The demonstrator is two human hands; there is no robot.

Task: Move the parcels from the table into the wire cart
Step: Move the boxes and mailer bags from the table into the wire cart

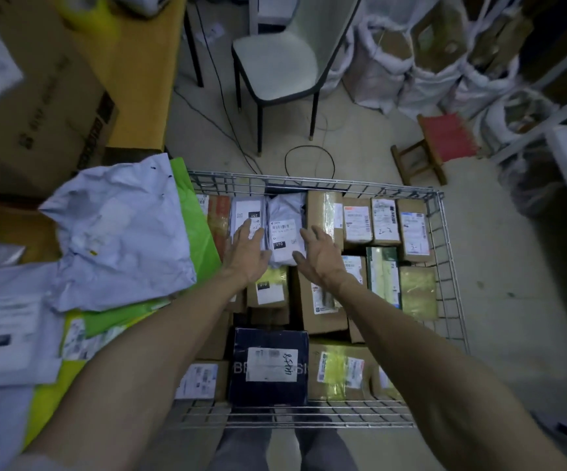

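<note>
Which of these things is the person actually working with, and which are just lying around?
Part of the job:
- wire cart, already holding many parcels
- grey bag between the hands
- left hand and right hand, fingers relaxed
- crumpled pale bag and green bag, piled left of the cart

Just lying about:
- chair
- red stool
- white sacks

Both forearms are bare along all of their visible length, and the left hand (246, 253) and the right hand (321, 256) are bare too. At the bottom of the view two legs show in plain grey trousers (241, 450), slightly creased. A pale patch on the left arm at the bottom corner may be a sleeve edge, too blurred to tell.
</note>
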